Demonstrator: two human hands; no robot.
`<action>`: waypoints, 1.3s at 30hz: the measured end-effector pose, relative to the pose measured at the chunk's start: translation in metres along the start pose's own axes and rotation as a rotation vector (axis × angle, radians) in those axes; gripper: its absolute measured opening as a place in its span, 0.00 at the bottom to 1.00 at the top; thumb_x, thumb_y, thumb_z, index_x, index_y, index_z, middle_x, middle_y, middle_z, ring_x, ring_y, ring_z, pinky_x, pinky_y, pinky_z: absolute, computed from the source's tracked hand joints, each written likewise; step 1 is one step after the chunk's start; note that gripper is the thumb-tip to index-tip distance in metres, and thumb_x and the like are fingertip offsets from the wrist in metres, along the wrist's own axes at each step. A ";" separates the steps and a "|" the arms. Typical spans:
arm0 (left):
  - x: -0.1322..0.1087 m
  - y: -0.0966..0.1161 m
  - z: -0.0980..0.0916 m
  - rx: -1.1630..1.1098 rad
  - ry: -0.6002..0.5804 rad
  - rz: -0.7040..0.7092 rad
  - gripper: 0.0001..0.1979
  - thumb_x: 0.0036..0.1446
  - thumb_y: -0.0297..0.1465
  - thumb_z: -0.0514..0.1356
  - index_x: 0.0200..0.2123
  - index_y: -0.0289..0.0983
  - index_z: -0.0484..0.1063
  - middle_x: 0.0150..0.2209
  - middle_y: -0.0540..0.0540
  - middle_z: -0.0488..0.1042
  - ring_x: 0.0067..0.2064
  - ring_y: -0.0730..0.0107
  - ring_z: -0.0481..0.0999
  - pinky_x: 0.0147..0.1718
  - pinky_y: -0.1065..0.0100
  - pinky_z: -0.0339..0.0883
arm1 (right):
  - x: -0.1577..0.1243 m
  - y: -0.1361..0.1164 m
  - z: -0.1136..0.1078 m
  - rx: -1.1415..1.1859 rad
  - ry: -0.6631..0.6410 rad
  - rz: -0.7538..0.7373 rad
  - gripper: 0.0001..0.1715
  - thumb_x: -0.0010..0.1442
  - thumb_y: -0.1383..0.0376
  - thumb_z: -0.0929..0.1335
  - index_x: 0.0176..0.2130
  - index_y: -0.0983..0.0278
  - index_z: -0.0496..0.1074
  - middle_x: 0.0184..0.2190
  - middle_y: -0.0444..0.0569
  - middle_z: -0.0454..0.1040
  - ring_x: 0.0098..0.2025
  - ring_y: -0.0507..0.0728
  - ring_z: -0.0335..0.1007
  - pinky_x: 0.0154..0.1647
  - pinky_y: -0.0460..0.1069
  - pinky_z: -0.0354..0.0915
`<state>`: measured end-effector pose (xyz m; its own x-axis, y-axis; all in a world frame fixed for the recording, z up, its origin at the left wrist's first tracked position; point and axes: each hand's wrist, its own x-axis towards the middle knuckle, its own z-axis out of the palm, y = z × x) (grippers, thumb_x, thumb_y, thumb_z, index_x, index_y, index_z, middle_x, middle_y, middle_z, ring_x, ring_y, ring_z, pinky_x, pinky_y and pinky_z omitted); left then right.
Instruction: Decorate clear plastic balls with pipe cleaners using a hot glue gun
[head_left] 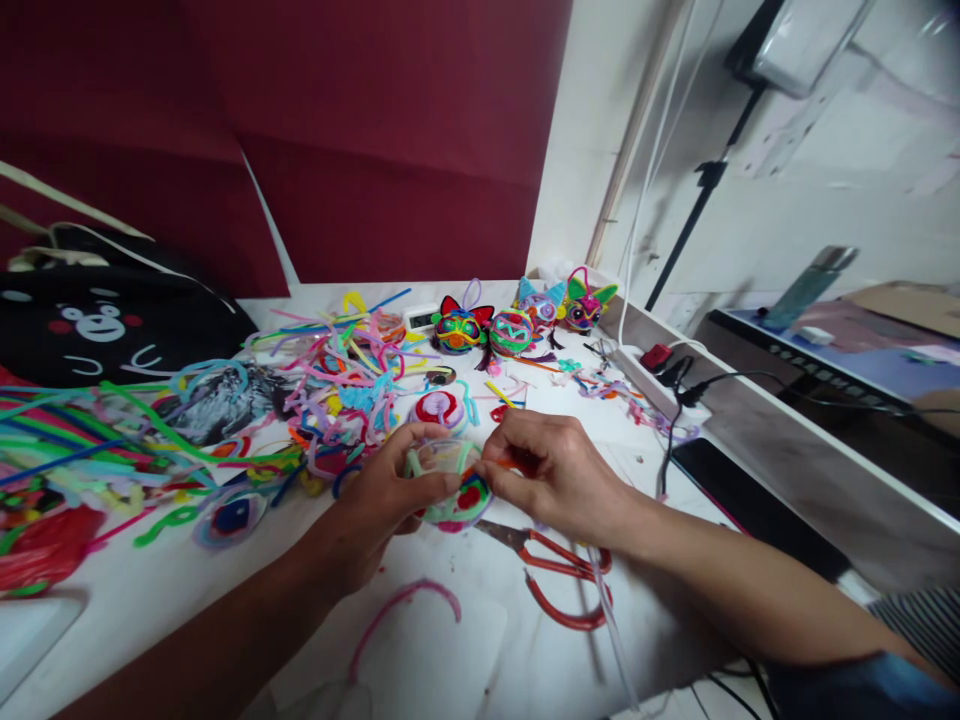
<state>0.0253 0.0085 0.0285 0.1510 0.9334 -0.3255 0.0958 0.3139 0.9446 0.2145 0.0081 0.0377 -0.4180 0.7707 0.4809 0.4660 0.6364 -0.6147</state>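
My left hand [397,490] is closed around a clear ball [444,458] partly covered with green, red and blue pipe cleaner. My right hand [555,470] pinches an orange pipe cleaner [516,463] against the ball's right side; its fingertips hide where the strand meets the surface. Just below the right hand lie orange-handled scissors [570,575], blades pointing left under the ball. A pink pipe cleaner [405,592] curves on the table nearer to me. Behind the ball sits a round piece [437,408] wound in lilac and red.
Loose pipe cleaners [352,380] pile up across the left. Several finished decorated balls [461,328] stand at the back by the wall. On the right are a power strip [664,385], cables and a black phone-like slab [757,505]. A black bag [112,320] rests at far left.
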 end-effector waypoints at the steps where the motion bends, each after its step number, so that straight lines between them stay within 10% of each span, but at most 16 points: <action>1: 0.000 0.000 0.000 -0.016 0.002 0.006 0.28 0.39 0.36 0.68 0.46 0.43 0.66 0.28 0.55 0.64 0.22 0.80 0.56 0.18 0.77 0.46 | 0.000 0.000 0.001 0.003 0.006 0.011 0.05 0.54 0.74 0.68 0.28 0.68 0.70 0.24 0.42 0.67 0.25 0.47 0.60 0.27 0.43 0.55; 39: 0.009 -0.005 -0.002 -0.117 0.073 0.030 0.33 0.39 0.35 0.69 0.51 0.44 0.64 0.31 0.53 0.69 0.21 0.80 0.61 0.17 0.78 0.48 | -0.005 0.010 0.007 0.119 -0.006 0.274 0.04 0.55 0.71 0.66 0.31 0.65 0.72 0.22 0.40 0.67 0.23 0.47 0.59 0.24 0.44 0.54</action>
<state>0.0239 0.0157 0.0214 0.0799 0.9514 -0.2974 -0.0237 0.3001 0.9536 0.2161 0.0106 0.0252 -0.2942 0.9129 0.2830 0.4676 0.3957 -0.7904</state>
